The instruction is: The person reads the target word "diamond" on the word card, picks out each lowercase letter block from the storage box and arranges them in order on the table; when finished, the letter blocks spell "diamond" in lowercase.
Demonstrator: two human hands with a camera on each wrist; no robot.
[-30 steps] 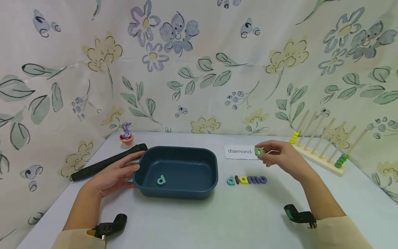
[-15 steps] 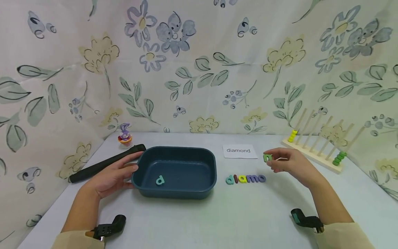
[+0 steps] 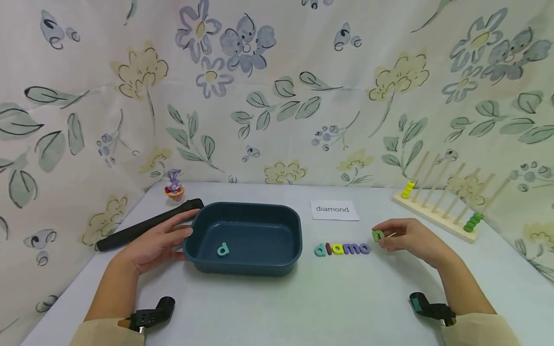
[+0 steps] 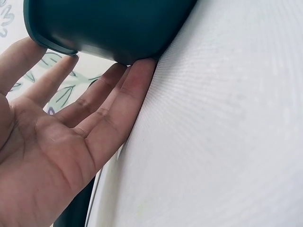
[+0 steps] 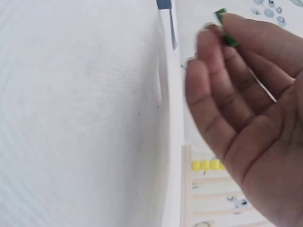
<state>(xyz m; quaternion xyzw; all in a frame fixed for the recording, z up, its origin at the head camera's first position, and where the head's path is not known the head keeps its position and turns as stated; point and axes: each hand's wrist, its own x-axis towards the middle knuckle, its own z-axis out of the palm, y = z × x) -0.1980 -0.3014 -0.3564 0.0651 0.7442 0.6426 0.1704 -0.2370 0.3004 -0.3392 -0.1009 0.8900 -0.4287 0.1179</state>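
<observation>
My right hand (image 3: 417, 240) pinches a green letter n (image 3: 378, 235) between thumb and fingertips, held just above the table. In the right wrist view the green letter (image 5: 227, 29) shows edge-on at the fingertips. Left of it lies a row of letters reading d, i or l, a, m, o, ending in a purple o (image 3: 365, 248). Behind the row is a white card (image 3: 335, 215) printed "diamond". My left hand (image 3: 157, 245) touches the left side of a dark blue-green bin (image 3: 248, 270) with nearly straight fingers (image 4: 120, 109). A teal letter d (image 3: 222, 249) lies inside the bin.
A long black object (image 3: 144, 227) lies behind my left hand, near a small purple rabbit figure (image 3: 174, 185). At the right back stands a wooden bead rack (image 3: 437, 217) with upright rods and yellow and green beads. A floral cloth (image 3: 277, 96) hangs behind the table.
My right hand has carried the green n from beside the card rightward and then down toward the table, near the row's right end. The left hand stays at the bin.
</observation>
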